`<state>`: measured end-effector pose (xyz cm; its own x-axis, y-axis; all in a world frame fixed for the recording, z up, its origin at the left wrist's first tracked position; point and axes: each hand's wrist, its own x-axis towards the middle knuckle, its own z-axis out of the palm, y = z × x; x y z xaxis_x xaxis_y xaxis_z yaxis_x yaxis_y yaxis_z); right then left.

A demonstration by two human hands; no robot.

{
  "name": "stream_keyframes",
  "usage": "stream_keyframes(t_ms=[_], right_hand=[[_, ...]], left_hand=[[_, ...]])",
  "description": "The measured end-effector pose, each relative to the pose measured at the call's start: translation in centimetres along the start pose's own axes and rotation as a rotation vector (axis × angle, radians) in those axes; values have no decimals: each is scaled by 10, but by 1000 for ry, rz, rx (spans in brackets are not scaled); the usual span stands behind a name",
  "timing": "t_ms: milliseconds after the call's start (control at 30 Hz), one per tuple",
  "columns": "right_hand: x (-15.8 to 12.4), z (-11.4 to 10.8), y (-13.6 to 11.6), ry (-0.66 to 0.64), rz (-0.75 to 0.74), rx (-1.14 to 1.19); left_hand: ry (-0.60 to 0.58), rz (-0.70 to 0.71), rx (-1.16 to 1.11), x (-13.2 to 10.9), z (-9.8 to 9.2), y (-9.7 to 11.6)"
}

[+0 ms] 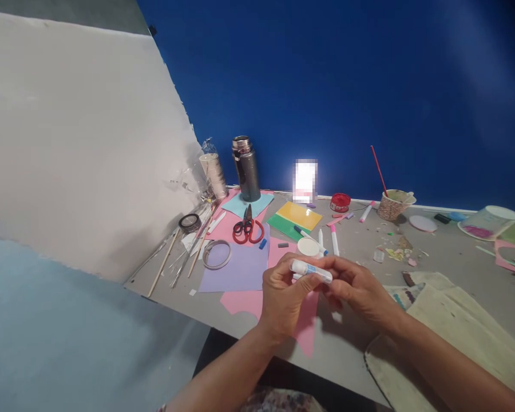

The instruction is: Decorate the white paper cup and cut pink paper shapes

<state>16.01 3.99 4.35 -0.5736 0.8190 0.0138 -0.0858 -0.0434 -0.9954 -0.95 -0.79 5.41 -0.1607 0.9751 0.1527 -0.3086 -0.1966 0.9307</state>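
Sticks [165,260], wooden, one end at the near-left edge of the bench [450,246]: a nudge could roll them off. Black tape [190,221] and a pale ring [217,255], the latter lying on its side on a purple sheet [236,277]. Flask [249,180], upright on blue paper [266,201], mouth apparently uncapped, contents hidden: a knock could tip it and, if filled, wet the paper. Scissors [248,228], red-handled, blades pointing away: a careless reach past them could nick a finger or drag the sheets. Left hand [283,297], grip closed on a white tube [305,269], thumb along its near side. Tube held above pink paper [306,332], roughly level, right end a little lower: a sudden twist or uneven pull could slip it loose, or free any cap with a jerk. Disc [308,247], white, just behind the hands, liable to a bump from the knuckles. Right hand [358,286], fingers at the tube's right end; whether that grip is firm, cannot tell. Cup [392,207], holding a red stick [378,171], top-heavy if caught. Scraps [399,254], loose, likely to cling to anything sticky. Cloth [450,320], rumpled beside the right forearm: a snagged fold could drag neighbouring items.
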Motion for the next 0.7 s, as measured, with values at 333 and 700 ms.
stream_keyframes(t_ms=[333,700], right_hand=[[-1,-5,2,-131,74,34],[1,-4,3,-167,96,45]], left_hand=[[-88,-17,-88,-5,7,3],[-34,-30,-10,-4,4,6]])
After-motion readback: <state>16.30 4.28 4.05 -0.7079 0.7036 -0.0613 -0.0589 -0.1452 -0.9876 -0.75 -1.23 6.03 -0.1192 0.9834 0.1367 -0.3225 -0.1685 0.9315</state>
